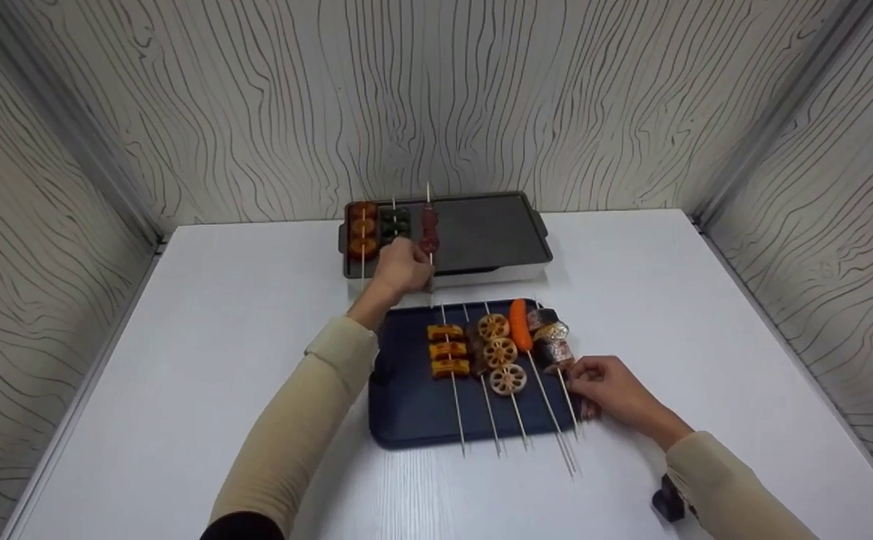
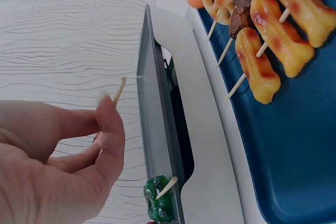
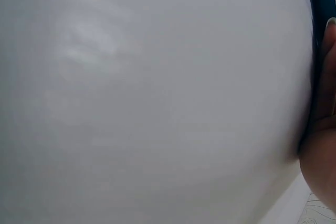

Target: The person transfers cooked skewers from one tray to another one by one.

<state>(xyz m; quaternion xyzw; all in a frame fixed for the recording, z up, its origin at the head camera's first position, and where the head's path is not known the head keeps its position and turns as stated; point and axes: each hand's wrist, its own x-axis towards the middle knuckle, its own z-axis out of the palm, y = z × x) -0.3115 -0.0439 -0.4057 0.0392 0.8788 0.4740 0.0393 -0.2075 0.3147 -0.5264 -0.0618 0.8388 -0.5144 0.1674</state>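
My left hand [image 1: 403,266] pinches the stick of a red meat skewer [image 1: 429,227] over the dark griddle [image 1: 485,229]; the stick's end [image 2: 121,90] pokes from between thumb and fingers in the left wrist view. Left of it on the griddle lie a skewer of round orange-brown slices [image 1: 364,227] and a green skewer [image 2: 159,198], partly hidden by the hand. At the right edge of the blue tray [image 1: 406,405], my right hand [image 1: 609,386] has thumb and fingers curled at the stick of a skewer with silver-and-dark-skinned chunks [image 1: 554,349]. A reddish piece [image 1: 590,409] shows below that hand.
On the tray lie skewers of yellow pieces [image 1: 448,350], brown meat [image 1: 475,349], lotus root slices [image 1: 500,352] and an orange sausage [image 1: 520,325]. Their sticks overhang the front edge. A small black object [image 1: 667,501] sits by the right sleeve. Wood-patterned walls [image 1: 421,97] enclose the white table [image 1: 241,300].
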